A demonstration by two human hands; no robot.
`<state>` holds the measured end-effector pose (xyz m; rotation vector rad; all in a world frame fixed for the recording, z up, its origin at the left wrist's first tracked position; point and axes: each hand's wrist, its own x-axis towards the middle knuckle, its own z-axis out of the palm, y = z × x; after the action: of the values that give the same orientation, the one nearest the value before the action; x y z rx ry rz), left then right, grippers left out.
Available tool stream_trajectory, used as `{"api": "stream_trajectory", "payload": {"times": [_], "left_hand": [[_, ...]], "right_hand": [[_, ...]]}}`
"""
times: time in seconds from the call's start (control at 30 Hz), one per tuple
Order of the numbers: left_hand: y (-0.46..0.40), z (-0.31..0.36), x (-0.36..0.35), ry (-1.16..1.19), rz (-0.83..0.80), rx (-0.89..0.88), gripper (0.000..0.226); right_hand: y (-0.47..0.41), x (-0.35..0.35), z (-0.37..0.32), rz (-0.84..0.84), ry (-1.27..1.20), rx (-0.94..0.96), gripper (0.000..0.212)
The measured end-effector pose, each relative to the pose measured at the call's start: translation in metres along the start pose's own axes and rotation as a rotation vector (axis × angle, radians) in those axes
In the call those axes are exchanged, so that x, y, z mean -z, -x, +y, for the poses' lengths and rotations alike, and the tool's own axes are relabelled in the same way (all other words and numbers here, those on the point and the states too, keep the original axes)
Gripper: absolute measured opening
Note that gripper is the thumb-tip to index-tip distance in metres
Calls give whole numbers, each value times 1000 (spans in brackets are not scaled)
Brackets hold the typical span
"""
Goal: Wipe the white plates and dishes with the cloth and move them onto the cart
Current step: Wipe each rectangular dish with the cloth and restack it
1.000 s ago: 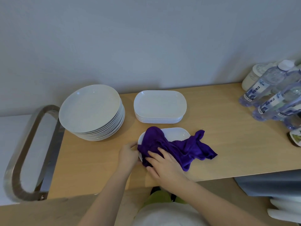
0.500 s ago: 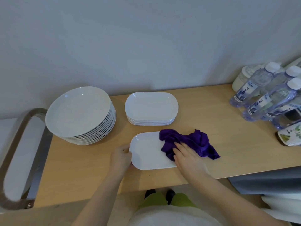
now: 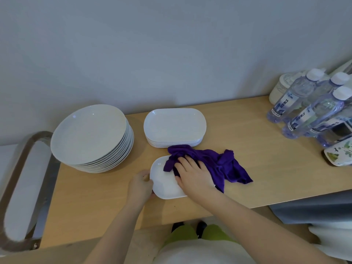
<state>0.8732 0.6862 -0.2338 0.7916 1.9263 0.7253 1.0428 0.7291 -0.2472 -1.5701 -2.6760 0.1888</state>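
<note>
A white oblong dish (image 3: 164, 184) lies near the front of the wooden table (image 3: 95, 202). My left hand (image 3: 140, 186) grips its left rim. My right hand (image 3: 192, 174) presses flat, fingers straight, on a purple cloth (image 3: 219, 164) that covers the dish's right half and trails off to the right. Behind the dish stands a stack of oblong white dishes (image 3: 174, 126). To the left rises a stack of round white plates (image 3: 89, 136).
A metal cart handle (image 3: 21, 187) loops at the table's left end. Several water bottles (image 3: 312, 111) and a white jar (image 3: 280, 88) crowd the back right corner, with a small patterned item (image 3: 338, 155) in front. A grey wall runs behind.
My right hand swept the cloth from the dish's left side to its right end, then back toward the middle. My left hand kept hold of the left rim.
</note>
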Motion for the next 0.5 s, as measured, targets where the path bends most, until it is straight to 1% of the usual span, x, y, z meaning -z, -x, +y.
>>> {"api": "stream_trajectory", "payload": {"times": [0.13, 0.23, 0.3, 0.4, 0.47, 0.5], "left_hand": [[-1, -1, 0, -28, 19, 5, 38], [-1, -3, 0, -33, 36, -8, 36], [-1, -4, -1, -25, 46, -2, 32], [0, -6, -2, -24, 54, -5, 27], [1, -6, -2, -26, 61, -6, 23], [0, -7, -3, -30, 64, -6, 22]], "right_hand": [[5, -3, 25, -82, 43, -50, 39], [15, 2, 42, -93, 84, -82, 40], [23, 4, 53, -96, 52, -49, 42], [37, 16, 64, -104, 35, 71, 36], [45, 23, 71, -75, 23, 97, 34], [48, 23, 75, -96, 8, 106, 34]]}}
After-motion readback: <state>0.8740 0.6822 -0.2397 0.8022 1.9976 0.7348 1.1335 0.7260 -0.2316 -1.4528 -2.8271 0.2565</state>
